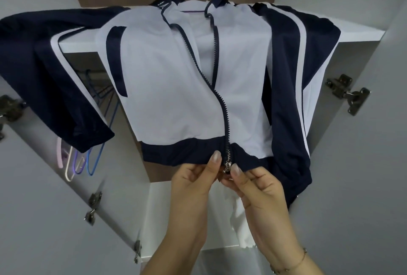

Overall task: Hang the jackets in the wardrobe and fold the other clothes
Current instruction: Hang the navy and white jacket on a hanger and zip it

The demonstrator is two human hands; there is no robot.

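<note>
Left hand pinches the navy hem band just left of the zipper base, thumb on top. Right hand pinches the hem on the other side, fingers closed around the metal zipper pull at the bottom of the track. Thin bracelet on the right wrist.

Jacket, pale lilac front with navy sleeves and white stripes, hangs in the open wardrobe, front facing the camera, shoulders up against the white shelf. Zipper joined along its lower part, open above, collar spread.

Behind the left sleeve: a cluster of coloured hangers, blue, purple, pink, white. Door hinges on both open doors.
</note>
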